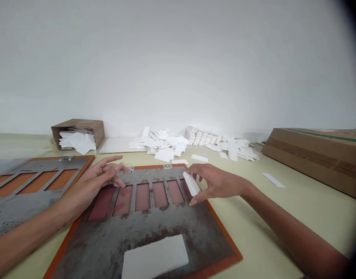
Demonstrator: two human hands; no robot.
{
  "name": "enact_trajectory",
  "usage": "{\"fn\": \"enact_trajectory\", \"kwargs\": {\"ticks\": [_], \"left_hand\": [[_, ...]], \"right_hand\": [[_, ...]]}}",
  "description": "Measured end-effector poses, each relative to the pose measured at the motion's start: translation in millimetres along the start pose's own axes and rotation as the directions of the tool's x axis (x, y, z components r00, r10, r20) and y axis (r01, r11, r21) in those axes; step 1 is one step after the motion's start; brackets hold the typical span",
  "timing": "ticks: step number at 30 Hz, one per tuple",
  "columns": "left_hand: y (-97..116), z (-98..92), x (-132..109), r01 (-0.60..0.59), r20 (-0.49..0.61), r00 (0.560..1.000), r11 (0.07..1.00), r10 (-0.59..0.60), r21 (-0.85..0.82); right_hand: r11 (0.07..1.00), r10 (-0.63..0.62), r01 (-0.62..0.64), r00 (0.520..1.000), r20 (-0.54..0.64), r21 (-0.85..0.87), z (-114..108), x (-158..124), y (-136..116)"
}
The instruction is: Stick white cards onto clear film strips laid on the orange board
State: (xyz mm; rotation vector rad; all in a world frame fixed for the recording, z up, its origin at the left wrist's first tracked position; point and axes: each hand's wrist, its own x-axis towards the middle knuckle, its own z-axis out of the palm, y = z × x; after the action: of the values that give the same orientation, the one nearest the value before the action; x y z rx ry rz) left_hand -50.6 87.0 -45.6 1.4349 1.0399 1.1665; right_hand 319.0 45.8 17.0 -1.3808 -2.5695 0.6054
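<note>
The person's left hand (pixel 99 180) is held with its fingers spread and relaxed over the far edge of a rust-stained grey steel plate (pixel 93 240) with an orange-brown border. It grips nothing, and its fingertips lie near a small silver metal hinge (pixel 128 169); whether they touch it is hard to confirm from this angle. The right hand (pixel 215 182) has its thumb and fingers pressed together, pinching a narrow white card strip (pixel 191 183) by its sides. The strip is tilted above the rightmost of five narrow rectangular windows (pixel 176 192) in the plate, apparently close to the opening, though contact cannot be confirmed. The pinch appears to keep most of the strip's face uncovered and aligned with the window's long axis. A broad white rectangular card (pixel 154 257) lies on the plate's near portion, seemingly kept within reach. A second grey steel plate with orange-brown windows (pixel 21 209) sits to the left. Beyond, on the pale yellow-green table (pixel 282 217), are a tipped brown cardboard box (pixel 79 133) holding loose white cards, a scattered heap of white card pieces (pixel 163 144), and a closed brown cardboard carton with a green stripe (pixel 314 159).
</note>
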Motion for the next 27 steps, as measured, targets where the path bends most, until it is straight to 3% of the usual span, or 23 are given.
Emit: {"fn": "enact_trajectory", "kwargs": {"ticks": [20, 27], "left_hand": [[-1, -1.2, -2, 0.006, 0.002, 1.000, 1.000, -0.006, 0.021], [-1, 1.1, 0, 0.011, 0.000, 1.000, 1.000, -0.011, -0.020]], "right_hand": [[1.000, -0.015, 0.015, 1.000, -0.006, -0.012, 1, 5, 10], [1.000, -0.027, 0.027, 0.999, -0.040, -0.011, 3, 14, -10]]}}
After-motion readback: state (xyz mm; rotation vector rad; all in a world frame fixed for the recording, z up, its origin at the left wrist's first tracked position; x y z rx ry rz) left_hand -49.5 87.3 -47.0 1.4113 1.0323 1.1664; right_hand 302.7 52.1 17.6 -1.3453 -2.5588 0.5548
